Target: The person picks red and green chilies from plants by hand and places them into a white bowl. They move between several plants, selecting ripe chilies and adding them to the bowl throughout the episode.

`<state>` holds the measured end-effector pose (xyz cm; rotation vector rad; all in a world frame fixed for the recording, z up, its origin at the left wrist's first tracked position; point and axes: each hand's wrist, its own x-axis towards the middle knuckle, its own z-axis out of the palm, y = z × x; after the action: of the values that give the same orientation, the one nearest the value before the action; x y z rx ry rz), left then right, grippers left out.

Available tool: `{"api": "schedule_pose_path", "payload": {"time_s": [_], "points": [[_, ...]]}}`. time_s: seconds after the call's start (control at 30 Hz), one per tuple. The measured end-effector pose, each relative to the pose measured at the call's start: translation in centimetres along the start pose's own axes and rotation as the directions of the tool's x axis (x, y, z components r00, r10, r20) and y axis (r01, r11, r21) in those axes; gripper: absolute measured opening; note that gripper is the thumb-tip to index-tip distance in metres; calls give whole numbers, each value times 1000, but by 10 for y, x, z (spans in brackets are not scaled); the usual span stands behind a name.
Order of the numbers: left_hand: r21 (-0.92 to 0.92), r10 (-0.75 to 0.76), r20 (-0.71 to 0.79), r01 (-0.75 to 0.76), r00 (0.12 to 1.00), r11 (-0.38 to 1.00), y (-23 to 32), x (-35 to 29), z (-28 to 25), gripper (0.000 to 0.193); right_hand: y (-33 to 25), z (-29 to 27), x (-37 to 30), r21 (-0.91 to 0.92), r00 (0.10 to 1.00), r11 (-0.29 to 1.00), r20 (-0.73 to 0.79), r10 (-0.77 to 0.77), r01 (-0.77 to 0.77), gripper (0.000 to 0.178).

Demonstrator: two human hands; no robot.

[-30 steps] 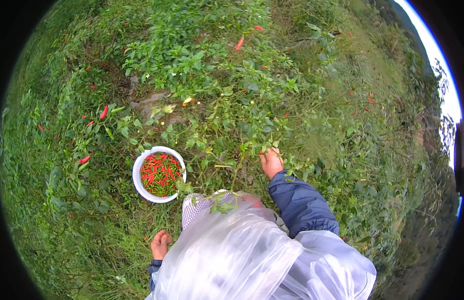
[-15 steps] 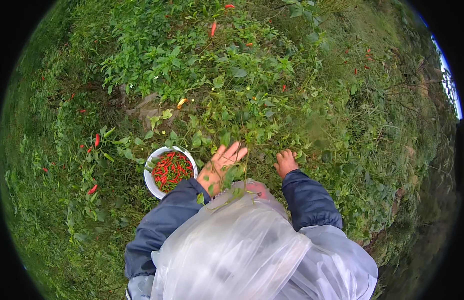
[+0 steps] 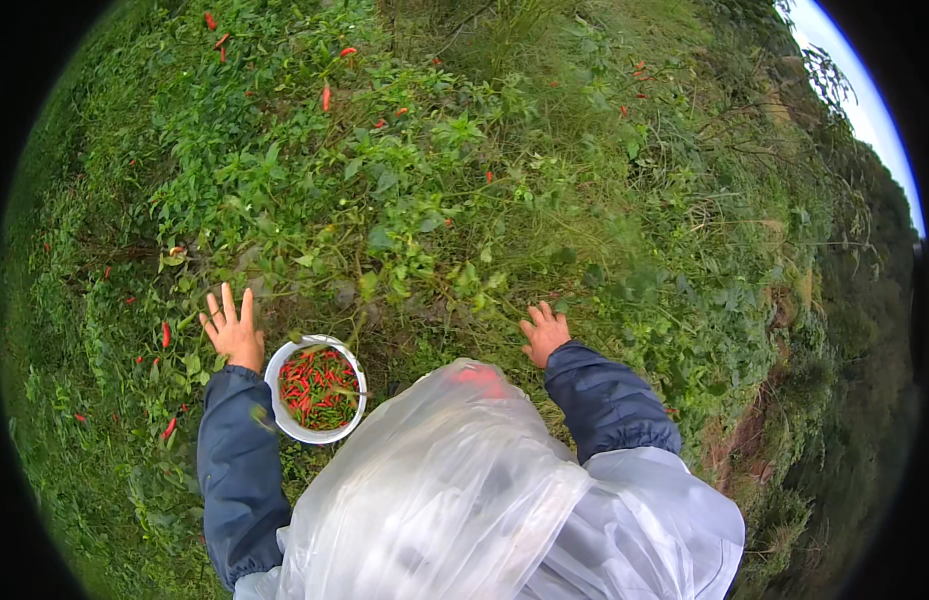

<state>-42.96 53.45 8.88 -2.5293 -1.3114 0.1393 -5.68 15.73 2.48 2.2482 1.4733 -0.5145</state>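
My left hand (image 3: pixel 233 330) is raised over the leaves to the left of a white bucket (image 3: pixel 361 385). Its fingers are spread and it holds nothing. Inside the bucket lie many small red and green chili peppers (image 3: pixel 310 385). Away to the right, my right hand (image 3: pixel 547 333) reaches into the low stems with its fingers stretched out and slightly apart. No pepper shows in it. Red chilies hang on the plants near my left hand, one red chili (image 3: pixel 166 334) just left of it and another red chili (image 3: pixel 171 428) lower down.
Leafy chili plants (image 3: pixel 265 170) spread ahead, with a red chili (image 3: pixel 326 97) among them. Feathery green growth (image 3: pixel 555 200) stands at the centre right. A clear plastic cover (image 3: pixel 435 480) drapes over my body. Brownish bare ground (image 3: pixel 750 430) shows at right.
My left hand has swung left across the bucket to its far side, fingers spread. The view has shifted, so plants and bucket sit differently. My right hand stays low among the stems.
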Motion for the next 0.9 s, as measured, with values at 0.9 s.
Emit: {"api": "schedule_pose_path", "payload": {"time_s": [0.9], "points": [[-790, 24, -279, -244, 960, 562, 118, -125, -133, 35, -281, -90, 108, 236, 372, 291, -487, -790, 927, 39]]}}
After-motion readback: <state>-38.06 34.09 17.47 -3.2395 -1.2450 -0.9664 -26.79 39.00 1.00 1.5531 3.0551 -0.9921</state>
